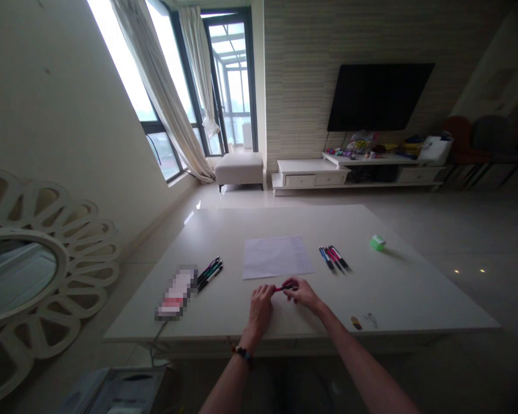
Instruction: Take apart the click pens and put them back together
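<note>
Both my hands meet over the near part of the white table, just below a sheet of paper (pixel 276 257). Between them lies a pink and black pen (pixel 278 289), roughly level. My left hand (pixel 261 305) has its fingers closed at the pen's pink end. My right hand (pixel 302 293) pinches the dark end with thumb and fingers. Part of the pen is covered by the fingers. Several pens (pixel 334 259) in blue, pink and black lie side by side right of the paper. More dark pens (pixel 209 273) rest to the left.
A blurred-out phone-like object (pixel 176 293) with a cable lies at the table's left. A small green item (pixel 377 242) stands far right. Two small flat items, one a brownish piece (pixel 356 322), lie near the front edge. A round mirror frame (pixel 69 270) stands left of the table (pixel 414 299).
</note>
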Demonstrator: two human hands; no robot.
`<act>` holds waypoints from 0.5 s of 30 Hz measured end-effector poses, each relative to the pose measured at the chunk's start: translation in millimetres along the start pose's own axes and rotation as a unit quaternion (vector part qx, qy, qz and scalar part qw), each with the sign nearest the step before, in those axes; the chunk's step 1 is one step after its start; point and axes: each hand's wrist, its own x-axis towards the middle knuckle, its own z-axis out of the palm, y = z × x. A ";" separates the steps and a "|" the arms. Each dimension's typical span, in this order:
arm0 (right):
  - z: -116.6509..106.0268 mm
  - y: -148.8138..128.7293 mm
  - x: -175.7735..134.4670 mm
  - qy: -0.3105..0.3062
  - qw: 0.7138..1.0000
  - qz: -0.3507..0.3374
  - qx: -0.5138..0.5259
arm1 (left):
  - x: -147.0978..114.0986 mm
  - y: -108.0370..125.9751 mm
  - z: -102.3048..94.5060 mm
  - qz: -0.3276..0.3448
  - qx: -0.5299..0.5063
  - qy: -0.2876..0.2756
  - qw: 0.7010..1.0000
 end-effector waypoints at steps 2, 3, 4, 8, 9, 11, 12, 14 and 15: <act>0.2 1.2 0.6 0.010 1.000 0.000 0.007 | -0.5 0.6 -1.0 0.003 0.008 0.003 1.000; 0.4 1.6 0.7 0.013 1.000 0.002 0.006 | -0.8 1.0 -1.5 0.007 0.012 0.005 1.000; 0.5 1.9 0.7 0.020 1.000 -0.002 0.003 | -1.2 1.3 -1.9 0.010 0.015 0.008 1.000; 1.4 0.6 -0.9 0.035 0.999 -0.020 0.010 | -1.9 1.4 -2.2 0.012 0.014 0.016 1.000; 1.7 -0.3 -1.6 0.027 1.000 -0.005 0.006 | -1.8 1.2 -1.9 0.014 0.013 0.016 1.000; 2.3 -2.2 -3.0 0.016 1.000 0.016 -0.012 | -1.7 0.6 -1.4 0.019 0.013 0.015 1.000; 2.6 -3.0 -3.6 0.019 1.000 0.011 -0.016 | -1.6 0.4 -1.2 0.020 0.013 0.016 1.000; 3.1 -4.1 -4.6 0.029 0.999 -0.013 -0.005 | -1.7 0.1 -0.9 0.018 0.014 0.020 1.000; 3.3 -4.3 -4.8 0.030 0.999 -0.015 0.006 | -1.7 0.2 -0.9 0.016 0.014 0.022 1.000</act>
